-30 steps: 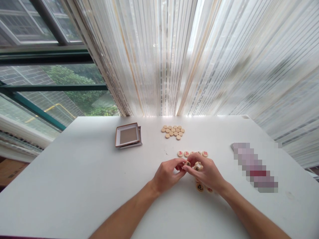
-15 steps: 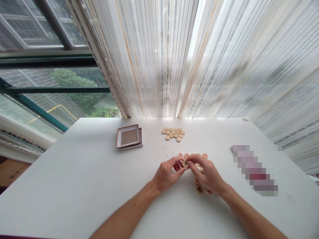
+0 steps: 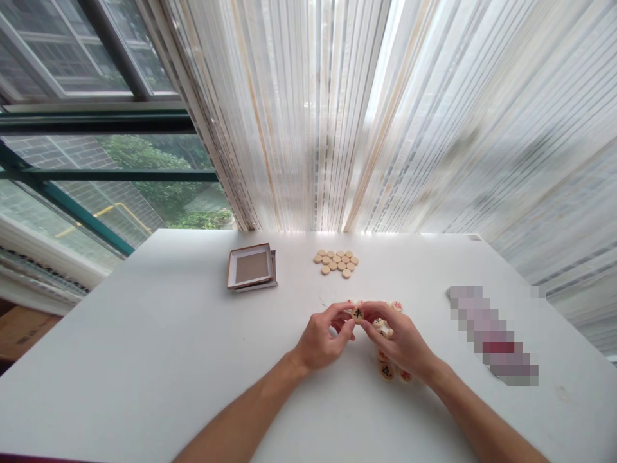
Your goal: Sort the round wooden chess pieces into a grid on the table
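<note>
Between my two hands is a round wooden Chinese chess piece (image 3: pixel 357 314) with a black character facing up toward me. My left hand (image 3: pixel 324 334) pinches it from the left with thumb and fingers. From the right, the thumb and fingertips of my right hand (image 3: pixel 396 331) close on the same piece. Behind and under my right hand lie several more pieces, partly hidden. Among them a piece with a red character (image 3: pixel 396 306) shows beyond the knuckles, and one with a black character (image 3: pixel 386 371) lies nearer to me.
Several blank-side-up pieces (image 3: pixel 341 260) form a cluster farther back on the white table (image 3: pixel 168 334). A shallow open box (image 3: pixel 252 267) sits at the back left. On the right lies a long pixelated object (image 3: pixel 496 337). A string curtain (image 3: pixel 308 128) hangs behind the table.
The held piece has turned slightly, so its character sits more upright. My fingers have shifted a little around it, and the view has moved slightly.
</note>
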Demonstrator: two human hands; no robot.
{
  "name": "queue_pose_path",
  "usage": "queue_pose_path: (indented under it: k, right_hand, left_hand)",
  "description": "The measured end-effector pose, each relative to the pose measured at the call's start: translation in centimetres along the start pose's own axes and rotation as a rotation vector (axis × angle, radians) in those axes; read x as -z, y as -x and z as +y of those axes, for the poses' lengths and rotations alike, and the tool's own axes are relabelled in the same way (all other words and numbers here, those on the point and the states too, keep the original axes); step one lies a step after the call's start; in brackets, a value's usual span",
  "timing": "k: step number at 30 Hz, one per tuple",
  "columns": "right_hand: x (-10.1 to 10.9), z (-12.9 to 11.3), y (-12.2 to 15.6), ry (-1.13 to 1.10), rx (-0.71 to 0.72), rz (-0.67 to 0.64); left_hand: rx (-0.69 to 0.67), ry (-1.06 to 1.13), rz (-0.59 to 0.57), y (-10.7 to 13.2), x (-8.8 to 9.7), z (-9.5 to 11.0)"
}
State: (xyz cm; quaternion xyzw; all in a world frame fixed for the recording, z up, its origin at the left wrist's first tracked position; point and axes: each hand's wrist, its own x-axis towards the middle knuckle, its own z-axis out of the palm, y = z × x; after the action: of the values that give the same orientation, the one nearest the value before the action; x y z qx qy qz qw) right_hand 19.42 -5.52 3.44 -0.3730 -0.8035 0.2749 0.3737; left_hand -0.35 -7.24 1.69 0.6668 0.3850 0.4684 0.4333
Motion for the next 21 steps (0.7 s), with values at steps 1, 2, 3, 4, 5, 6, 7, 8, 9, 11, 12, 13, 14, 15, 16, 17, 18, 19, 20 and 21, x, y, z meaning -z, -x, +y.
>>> queue_pose_path:
  k: [1, 2, 3, 4, 5, 6, 7, 8, 9, 11, 12, 13, 14, 15, 16, 17, 18, 19, 20, 21]
  right_hand:
    - [-0.02, -0.03, 0.0, 0.003, 0.011, -0.003]
    - [-0.06, -0.06, 0.01, 0.008, 0.025, -0.008]
    - [-0.12, -0.1, 0.03, 0.014, 0.044, -0.015]
    - [-0.2, -0.13, 0.06, 0.022, 0.066, -0.021]
    - [-0.29, -0.16, 0.09, 0.031, 0.09, -0.022]
    - [-0.38, -0.17, 0.11, 0.041, 0.112, -0.02]
    - [-0.48, -0.18, 0.14, 0.049, 0.127, -0.018]
    - [-0.57, -0.17, 0.16, 0.055, 0.137, -0.016]
    - [-0.65, -0.14, 0.17, 0.061, 0.141, -0.014]
    - [-0.75, -0.01, 0.19, 0.063, 0.141, -0.017]
    - [-0.78, 0.09, 0.2, 0.063, 0.14, -0.02]
    - [-0.8, 0.2, 0.21, 0.064, 0.138, -0.018]
    - [-0.8, 0.31, 0.22, 0.066, 0.135, -0.015]
    - [-0.78, 0.42, 0.22, 0.065, 0.13, -0.011]
    - [-0.76, 0.5, 0.22, 0.064, 0.122, -0.008]
    - [-0.74, 0.55, 0.22, 0.061, 0.112, -0.004]
    - [-0.7, 0.57, 0.21, 0.056, 0.101, -0.003]
    - [-0.65, 0.55, 0.19, 0.051, 0.09, -0.002]
    - [-0.59, 0.5, 0.18, 0.046, 0.08, -0.002]
    - [-0.53, 0.44, 0.16, 0.042, 0.073, -0.001]
  left_hand:
    - [0.014, 0.009, 0.003, 0.0, 0.02, -0.02]
    - [0.032, 0.016, 0.011, 0.01, 0.04, -0.07]
    - [0.055, 0.021, 0.021, 0.02, 0.04, -0.13]
    - [0.079, 0.027, 0.03, 0.03, 0.04, -0.21]
    - [0.102, 0.031, 0.037, 0.04, 0.03, -0.3]
    - [0.121, 0.033, 0.041, 0.04, 0.01, -0.39]
    - [0.134, 0.033, 0.042, 0.04, -0.01, -0.49]
    - [0.143, 0.031, 0.041, 0.03, -0.03, -0.58]
    - [0.147, 0.028, 0.04, 0.02, -0.05, -0.66]
    - [0.142, 0.02, 0.031, 0.01, -0.08, -0.75]
    - [0.133, 0.017, 0.024, 0.01, -0.08, -0.76]
    - [0.122, 0.015, 0.016, 0.01, -0.08, -0.73]
    - [0.109, 0.014, 0.01, 0.02, -0.07, -0.68]
    - [0.095, 0.013, 0.004, 0.03, -0.05, -0.6]
    - [0.084, 0.012, 0.001, 0.03, -0.03, -0.51]
    - [0.074, 0.011, -0.002, 0.03, -0.01, -0.42]
    - [0.065, 0.012, -0.004, 0.03, 0.01, -0.33]
    - [0.057, 0.015, -0.007, 0.02, 0.04, -0.26]
    - [0.051, 0.021, -0.011, 0.01, 0.06, -0.22]
    - [0.046, 0.028, -0.017, 0.01, 0.07, -0.21]
